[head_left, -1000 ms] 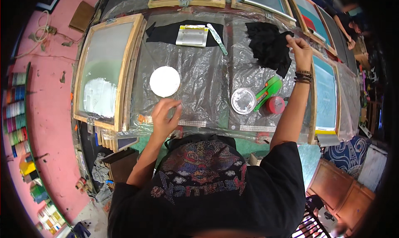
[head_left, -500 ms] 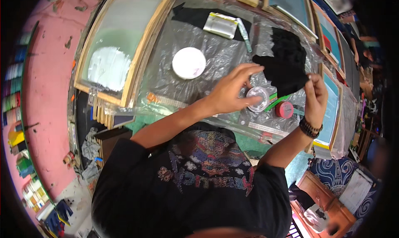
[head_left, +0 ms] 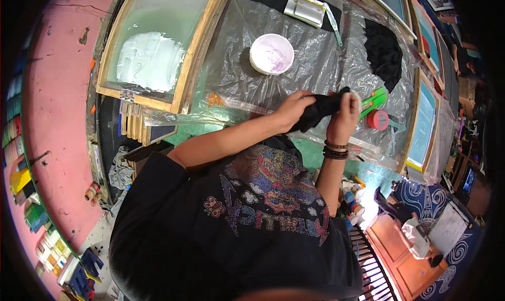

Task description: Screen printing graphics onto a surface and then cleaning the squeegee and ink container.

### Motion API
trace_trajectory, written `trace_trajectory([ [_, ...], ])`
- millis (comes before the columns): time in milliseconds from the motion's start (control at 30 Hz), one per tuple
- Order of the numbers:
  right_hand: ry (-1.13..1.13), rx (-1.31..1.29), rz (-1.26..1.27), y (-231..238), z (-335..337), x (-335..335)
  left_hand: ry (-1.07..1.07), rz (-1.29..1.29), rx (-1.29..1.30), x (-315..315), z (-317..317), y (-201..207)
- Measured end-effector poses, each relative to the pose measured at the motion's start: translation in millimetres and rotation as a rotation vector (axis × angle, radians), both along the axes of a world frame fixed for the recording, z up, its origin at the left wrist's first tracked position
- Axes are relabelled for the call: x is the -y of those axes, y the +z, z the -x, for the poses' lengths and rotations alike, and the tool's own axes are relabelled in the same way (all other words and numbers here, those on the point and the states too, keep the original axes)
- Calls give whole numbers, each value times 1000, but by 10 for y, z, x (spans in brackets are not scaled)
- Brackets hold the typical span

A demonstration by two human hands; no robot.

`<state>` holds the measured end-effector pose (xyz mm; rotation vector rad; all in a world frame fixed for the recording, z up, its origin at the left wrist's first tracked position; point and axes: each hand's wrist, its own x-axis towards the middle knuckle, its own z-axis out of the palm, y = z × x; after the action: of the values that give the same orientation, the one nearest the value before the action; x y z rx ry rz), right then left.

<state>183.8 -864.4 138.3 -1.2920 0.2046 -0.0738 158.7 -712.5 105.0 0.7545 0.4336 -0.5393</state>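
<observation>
A piece of black cloth (head_left: 319, 111) is stretched between my two hands, just above the near edge of the plastic-covered table. My left hand (head_left: 294, 110) is closed on its left end. My right hand (head_left: 344, 117) pinches the other end, with the fingers raised. Behind my right hand, the pale rim of a round container (head_left: 357, 99) shows in part; the rest is hidden. Bright green tools (head_left: 374, 101) and a round red container (head_left: 377, 120) lie to the right of that hand. Beyond the cloth stands a white tub (head_left: 271, 54) smeared inside with pale, pinkish paste.
A wood-framed screen (head_left: 150, 59) with white paste leans at left. Farther back lie a metal trough-shaped coater (head_left: 304, 10), a teal-handled knife-like tool (head_left: 333, 23) and a crumpled black cloth (head_left: 383, 54). More framed screens (head_left: 422, 126) line the right edge.
My right hand has carried the cloth left and toward me, off the pile. My left hand has left the round container and closed on the cloth. The view has shifted.
</observation>
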Motion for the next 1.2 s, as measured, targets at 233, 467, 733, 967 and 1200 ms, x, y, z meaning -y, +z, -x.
trace_trajectory([
  [233, 236, -45, 517, -471, 578, -239, -125, 126, -94, -312, 117, -297],
  [467, 95, -250, 130, -354, 670, -278, -341, -319, 222, -783, 192, -247],
  [733, 5, -257, -29, -517, 848, -570, -335, -596, 707, -921, 345, 9],
  [967, 28, -129, 93, -233, 1021, -804, -138, -783, 743, -906, 413, -59],
  [1200, -25, 165, 756, 125, 1120, -704, -321, -933, 720, -920, 379, 84],
])
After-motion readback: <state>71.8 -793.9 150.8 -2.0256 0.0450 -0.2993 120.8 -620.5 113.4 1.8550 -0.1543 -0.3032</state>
